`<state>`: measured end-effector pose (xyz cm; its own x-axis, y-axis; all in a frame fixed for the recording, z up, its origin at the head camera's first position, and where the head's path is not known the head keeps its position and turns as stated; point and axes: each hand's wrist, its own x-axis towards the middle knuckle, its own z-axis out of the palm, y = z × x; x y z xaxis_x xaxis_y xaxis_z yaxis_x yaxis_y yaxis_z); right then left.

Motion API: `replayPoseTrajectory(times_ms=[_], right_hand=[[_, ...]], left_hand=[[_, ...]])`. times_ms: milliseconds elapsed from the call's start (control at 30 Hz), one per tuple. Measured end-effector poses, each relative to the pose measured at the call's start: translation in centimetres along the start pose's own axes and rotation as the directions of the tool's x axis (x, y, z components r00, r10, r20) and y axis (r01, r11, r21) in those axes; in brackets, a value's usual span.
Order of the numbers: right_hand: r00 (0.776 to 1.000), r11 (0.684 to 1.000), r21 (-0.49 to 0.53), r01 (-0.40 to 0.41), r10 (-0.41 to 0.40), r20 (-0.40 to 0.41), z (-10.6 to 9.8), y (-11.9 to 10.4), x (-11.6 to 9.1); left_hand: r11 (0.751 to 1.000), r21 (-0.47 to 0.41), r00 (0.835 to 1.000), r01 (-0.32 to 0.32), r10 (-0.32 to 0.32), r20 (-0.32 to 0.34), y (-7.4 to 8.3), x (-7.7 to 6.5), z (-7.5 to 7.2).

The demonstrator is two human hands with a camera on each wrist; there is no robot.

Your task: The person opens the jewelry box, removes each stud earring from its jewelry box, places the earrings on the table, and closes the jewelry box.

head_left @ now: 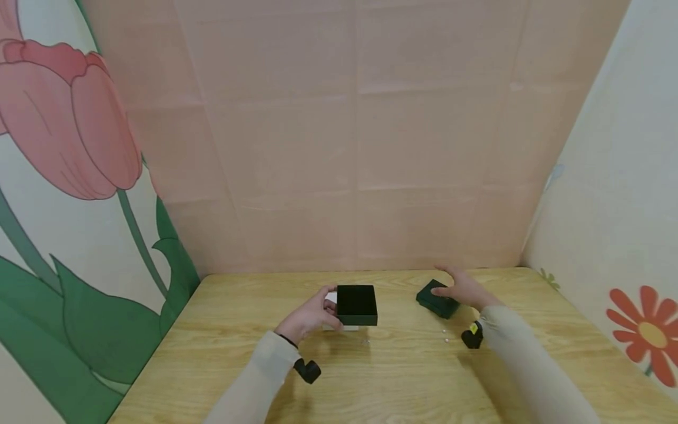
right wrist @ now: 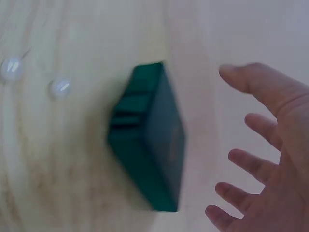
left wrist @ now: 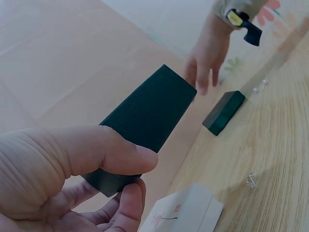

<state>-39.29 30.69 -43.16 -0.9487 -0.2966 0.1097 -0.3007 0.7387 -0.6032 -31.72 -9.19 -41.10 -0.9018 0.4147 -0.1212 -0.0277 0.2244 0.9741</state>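
My left hand [head_left: 312, 313] grips a dark green, square, shallow box [head_left: 357, 306] by its side, raised above the table. Its black inside faces the head camera. In the left wrist view, the thumb presses along the textured green wall [left wrist: 149, 111] and fingers curl beneath. A second dark green box piece [right wrist: 161, 140] lies on the table at the right. Beside it my right hand [right wrist: 285, 159] hovers with fingers spread, apart from it in the right wrist view. Two pearl earrings [right wrist: 60, 87] lie near that green piece.
Under the raised box sits a white box [left wrist: 186, 210] with a small printed design. A small silvery piece of jewellery [left wrist: 251, 181] lies on the wooden table [head_left: 402, 383]. A pink backdrop [head_left: 349, 147] stands behind, with flower-printed panels on both sides.
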Motion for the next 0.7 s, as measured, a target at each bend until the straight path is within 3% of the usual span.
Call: replayPoseTrajectory(times_ms=[167, 367, 533, 700], right_hand=[[0.993, 0.996, -0.083, -0.037, 0.046, 0.113, 1.0, 1.1, 0.1], [0.979, 0.992, -0.108, -0.068, 0.087, 0.185, 1.5, 2.0, 0.3], [0.983, 0.982, -0.165, -0.087, 0.112, 0.146, 1.8, 2.6, 0.7], [0.998, 0.996, -0.082, -0.025, 0.03, 0.059, 2.0, 1.2, 1.1]], left_hand=[[1.0, -0.008, 1.0, 0.003, -0.003, 0.003, 0.0, 0.1, 0.0], [1.0, 0.004, 1.0, 0.006, -0.006, 0.009, 0.1, 0.2, 0.0], [1.0, -0.007, 1.0, 0.011, -0.011, 0.006, 0.3, 0.4, 0.2], [1.0, -0.014, 1.0, 0.012, -0.012, 0.007, 0.3, 0.4, 0.3]])
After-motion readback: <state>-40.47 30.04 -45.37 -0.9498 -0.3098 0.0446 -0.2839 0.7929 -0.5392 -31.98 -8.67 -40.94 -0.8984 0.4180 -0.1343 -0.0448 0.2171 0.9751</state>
